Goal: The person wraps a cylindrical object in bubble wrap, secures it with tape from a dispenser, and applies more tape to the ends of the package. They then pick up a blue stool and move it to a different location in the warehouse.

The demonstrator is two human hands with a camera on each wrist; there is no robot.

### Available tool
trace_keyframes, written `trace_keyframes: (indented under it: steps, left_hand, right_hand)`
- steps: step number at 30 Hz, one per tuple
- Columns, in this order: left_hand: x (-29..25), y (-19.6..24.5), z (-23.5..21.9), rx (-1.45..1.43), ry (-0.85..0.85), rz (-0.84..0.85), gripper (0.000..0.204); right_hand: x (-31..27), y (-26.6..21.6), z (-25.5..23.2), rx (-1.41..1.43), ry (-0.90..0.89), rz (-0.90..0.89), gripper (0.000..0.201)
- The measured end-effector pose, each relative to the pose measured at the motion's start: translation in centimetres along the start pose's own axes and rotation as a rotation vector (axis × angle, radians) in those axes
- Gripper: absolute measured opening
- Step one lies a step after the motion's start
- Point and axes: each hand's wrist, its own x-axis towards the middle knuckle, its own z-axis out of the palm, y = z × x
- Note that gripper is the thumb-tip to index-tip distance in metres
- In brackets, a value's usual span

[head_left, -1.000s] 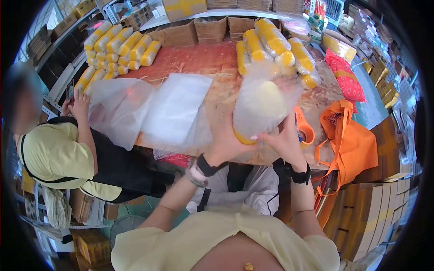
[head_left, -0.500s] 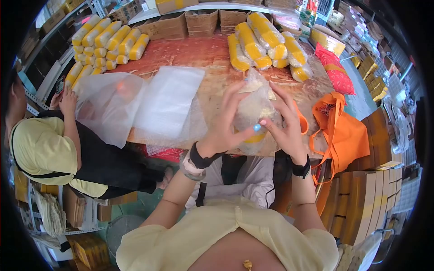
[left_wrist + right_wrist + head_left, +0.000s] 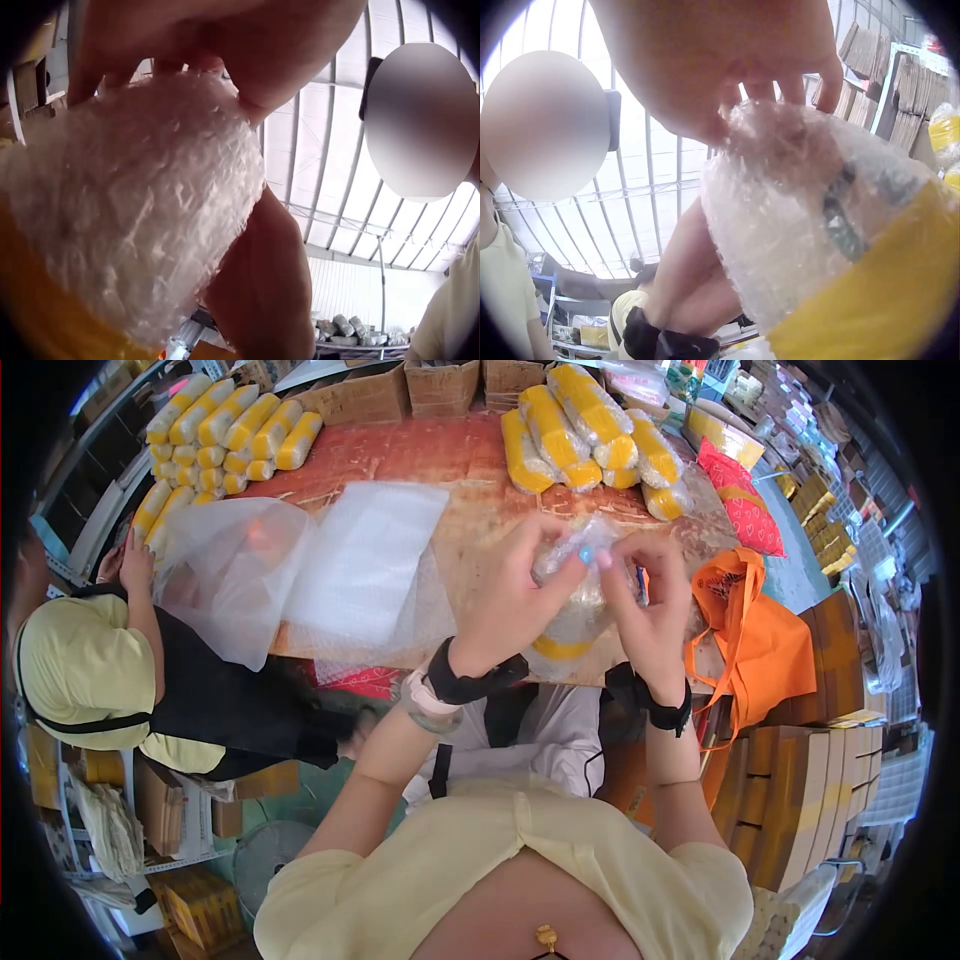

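Note:
Between the two hands stands a bubble-wrapped bundle [image 3: 568,622] with a yellow tape band [image 3: 562,649] round its lower part. My left hand [image 3: 512,588] pinches the loose bubble wrap at its top, thumb meeting the fingers there. From the other side my right hand [image 3: 652,588] also pinches that wrap, the two thumb tips close together. In the left wrist view the crinkled bubble wrap [image 3: 150,202] fills much of the frame under the hand. The right wrist view shows the fingers curled over the clear wrap [image 3: 780,180], above a yellow band [image 3: 885,285].
Yellow-taped rolls [image 3: 250,422] are stacked back left, others [image 3: 590,435] back right. White wrap sheets [image 3: 375,550] lie on the left. An orange bag [image 3: 760,650] and red heart-patterned packet [image 3: 735,500] are at the right. Another person [image 3: 95,660] stands at the left.
Both hands have gone from spread around the bundle to pinching together at its top. The bubble wrap there is now gathered inward. The head view has shifted slightly.

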Motion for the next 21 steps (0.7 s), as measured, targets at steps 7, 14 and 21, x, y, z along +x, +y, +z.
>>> trace_keyframes:
  steps: [7, 14, 21]
  left_hand:
    - [1.1, -1.8, -0.1, 0.124, -0.087, 0.182, 0.022]
    - [2.5, -2.5, -0.8, 0.027, -0.279, 0.059, 0.026]
    - [4.5, -3.9, -1.0, -0.242, -0.520, -0.124, 0.026]
  right_hand:
    - [1.8, 2.0, -2.3, -0.205, -0.143, -0.230, 0.038]
    - [-5.0, 11.0, -7.0, -0.998, -0.041, 0.223, 0.069]
    - [-6.6, 14.3, -8.9, -0.653, -0.093, 0.480, 0.076]
